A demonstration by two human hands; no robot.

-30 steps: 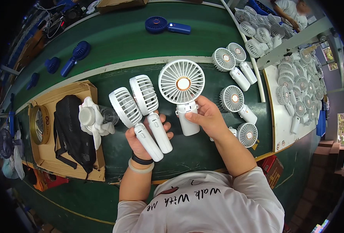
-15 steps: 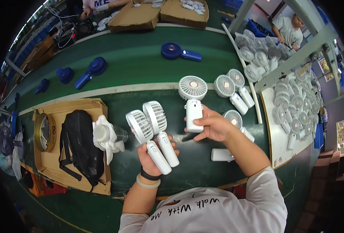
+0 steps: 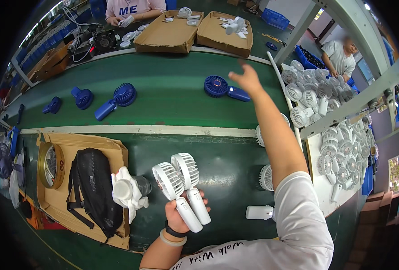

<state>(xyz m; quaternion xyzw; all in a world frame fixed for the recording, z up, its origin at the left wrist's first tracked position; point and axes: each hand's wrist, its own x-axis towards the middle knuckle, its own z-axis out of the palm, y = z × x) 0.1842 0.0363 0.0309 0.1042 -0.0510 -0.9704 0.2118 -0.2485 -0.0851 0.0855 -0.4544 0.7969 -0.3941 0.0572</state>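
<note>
Two white handheld fans [image 3: 189, 216] sit side by side in my left hand [image 3: 176, 221], its fingers wrapped round their handles and the round heads tilted up and left. My right hand [image 3: 248, 81] reaches far out over the green belt, fingers spread and nothing in them. Just beneath and left of it lies a blue handheld fan [image 3: 216, 86] on the belt. Beyond the fingertips, a slightly blurred white fan [image 3: 235, 26] shows over the far right cardboard box [image 3: 224, 41]; whether it touches the contents I cannot tell. My right forearm partly covers white fans [image 3: 266, 177] on the bench.
Several blue fans [image 3: 125, 94] lie along the belt's left. A cardboard tray [image 3: 55, 198] holds a black bag [image 3: 96, 189] and tape roll [image 3: 51, 165]; a cloth-wrapped jar [image 3: 125, 190] stands beside it. White fans [image 3: 343, 148] pile up right, behind a metal post. Two people work beyond.
My right hand has let go of its white fan and stretched far forward over the belt. A white fan now shows above the far right box. My left hand still holds its two fans.
</note>
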